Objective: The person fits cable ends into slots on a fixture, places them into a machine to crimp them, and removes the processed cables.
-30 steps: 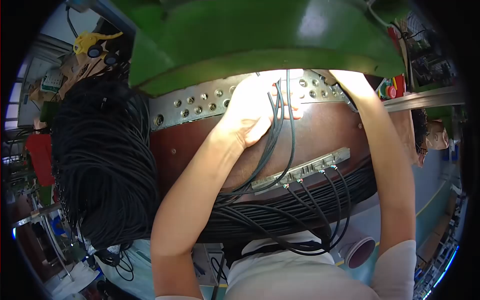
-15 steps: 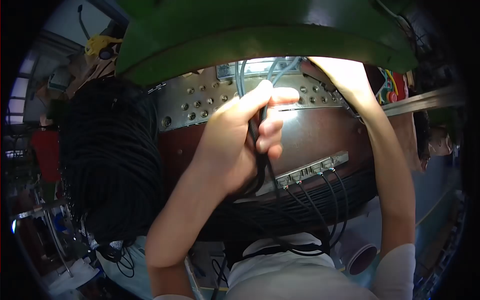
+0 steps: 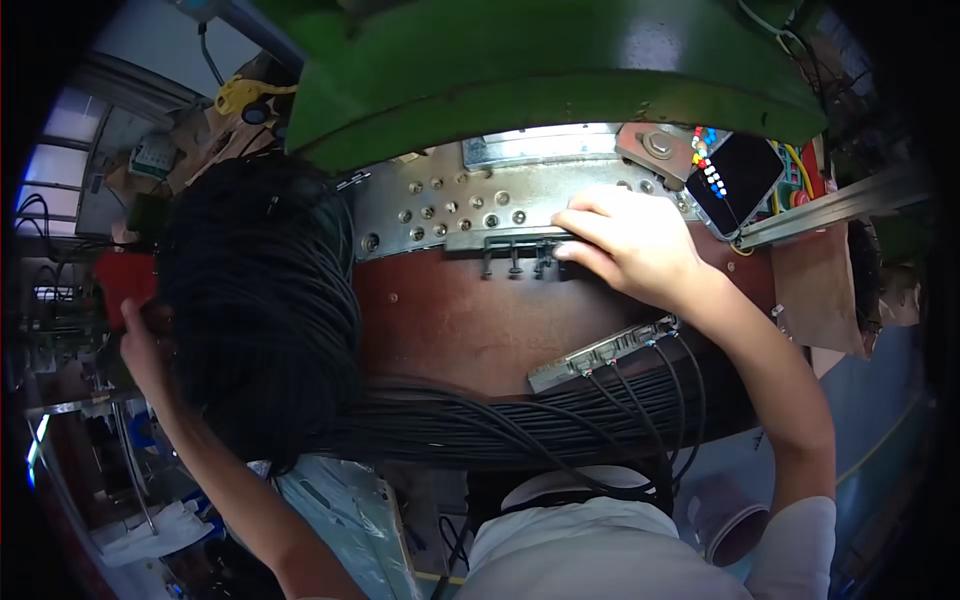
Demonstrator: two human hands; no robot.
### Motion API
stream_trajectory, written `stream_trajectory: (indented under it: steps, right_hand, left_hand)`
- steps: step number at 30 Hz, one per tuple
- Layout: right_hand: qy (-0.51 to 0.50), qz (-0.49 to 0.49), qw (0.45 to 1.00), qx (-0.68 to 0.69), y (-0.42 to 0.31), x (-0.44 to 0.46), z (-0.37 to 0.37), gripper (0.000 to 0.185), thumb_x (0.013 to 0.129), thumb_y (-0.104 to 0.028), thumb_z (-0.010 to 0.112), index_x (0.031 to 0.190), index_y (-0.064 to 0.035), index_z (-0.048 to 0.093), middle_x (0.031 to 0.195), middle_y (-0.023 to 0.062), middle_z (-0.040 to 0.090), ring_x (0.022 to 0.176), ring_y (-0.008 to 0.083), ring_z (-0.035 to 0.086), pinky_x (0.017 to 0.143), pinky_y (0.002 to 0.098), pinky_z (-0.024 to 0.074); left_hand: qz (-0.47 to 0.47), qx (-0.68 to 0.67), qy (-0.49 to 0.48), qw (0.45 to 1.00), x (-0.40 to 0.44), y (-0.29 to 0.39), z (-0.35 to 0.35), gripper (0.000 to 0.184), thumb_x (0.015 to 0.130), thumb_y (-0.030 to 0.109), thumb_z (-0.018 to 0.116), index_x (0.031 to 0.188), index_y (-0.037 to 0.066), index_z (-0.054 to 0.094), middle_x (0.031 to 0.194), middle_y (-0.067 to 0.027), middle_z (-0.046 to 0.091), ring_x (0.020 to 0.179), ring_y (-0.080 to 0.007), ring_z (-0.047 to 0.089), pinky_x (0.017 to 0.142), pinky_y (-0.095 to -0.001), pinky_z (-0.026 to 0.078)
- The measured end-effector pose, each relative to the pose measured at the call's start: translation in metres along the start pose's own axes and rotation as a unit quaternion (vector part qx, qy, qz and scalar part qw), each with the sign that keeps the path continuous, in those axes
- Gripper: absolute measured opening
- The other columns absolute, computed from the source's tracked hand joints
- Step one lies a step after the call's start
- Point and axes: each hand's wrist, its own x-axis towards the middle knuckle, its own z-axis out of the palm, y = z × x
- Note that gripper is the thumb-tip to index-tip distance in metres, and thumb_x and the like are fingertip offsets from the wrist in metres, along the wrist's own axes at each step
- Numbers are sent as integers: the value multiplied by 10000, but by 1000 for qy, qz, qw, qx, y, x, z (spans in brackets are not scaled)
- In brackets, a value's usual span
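Observation:
My right hand (image 3: 635, 245) is closed, thumb and fingers pinching the right end of a dark metal bar (image 3: 470, 241) with black comb-like pieces hanging from it. The bar lies along the front edge of the perforated metal plate (image 3: 385, 215). My left hand (image 3: 147, 345) is at the far left, beside the big coil of black cables (image 3: 260, 310). Its thumb points up, while its other fingers are dark and partly hidden, so what they hold is unclear. A second metal bar (image 3: 560, 373) rests on the brown surface (image 3: 450, 320), with several black cables running from it.
A green machine part (image 3: 560, 90) overhangs the plate. To the right are a dark flat screen (image 3: 740, 180), a string of coloured beads (image 3: 712, 175) and a metal rail (image 3: 840, 208). Black cables (image 3: 450, 430) cross the front edge. A round bin (image 3: 725, 520) stands below.
My left hand has moved from the centre to the far left, and the cables it held are gone from there. My right hand has come out from under the green part, with the dark bar now visible.

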Motion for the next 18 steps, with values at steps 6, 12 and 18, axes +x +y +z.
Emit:
stream_trajectory:
  steps: [6, 12, 18]
  right_hand:
    - [-97, 9, 988, 117, -30, -72, -41, 310, 703, -158, 722, 997, -88, 652, 918, 44, 618, 875, 236, 600, 758, 359, 484]
    - [-40, 93, 974, 200, -38, -63, -43, 226, 733, -31, 668, 958, -44, 643, 873, 85, 623, 781, 269, 618, 699, 358, 500]
    - [93, 20, 991, -91, 44, 51, 3, 218, 838, -139, 536, 977, -44, 674, 955, 138, 665, 860, 278, 634, 742, 379, 509]
  left_hand:
    - [43, 113, -138, 983, -113, 62, 7, 677, 994, 502, 245, 797, 7, 663, 609, -58, 609, 534, -151, 572, 559, -268, 462]
    - [-46, -287, -762, 579, -307, 95, 125, 492, 962, 331, 492, 1262, -59, 490, 1026, -143, 667, 971, -183, 632, 853, -281, 486]
    - [-366, -432, -693, 447, -222, 153, 179, 533, 997, 390, 298, 1102, -77, 534, 658, -118, 594, 548, -158, 570, 439, -213, 416]
